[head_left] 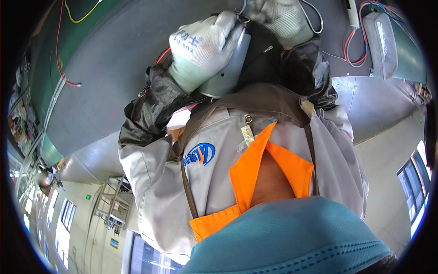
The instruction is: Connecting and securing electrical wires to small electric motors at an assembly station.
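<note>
My left hand (205, 50), in a white knit glove, is closed over a smooth grey metal housing (235, 64) held in front of my chest. Thin wires (242, 8) come out at the housing's upper end, beside the fingertips. My right hand (285, 20), gloved the same way, is curled just right of those wires at the upper edge. What its fingers hold is hidden. A pale grey cable (319, 16) loops beside the right hand. Below it, a short dark lead with a metal tip (268, 49) lies against the black cloth.
A large dark grey curved panel (114, 73) spans the area beyond my arms. At left hang a red wire (59, 55) and a yellow wire (82, 19). Red and grey cables (349, 52) and a clear-covered rectangular lamp (383, 45) are at right. A metal rack (114, 201) stands lower left.
</note>
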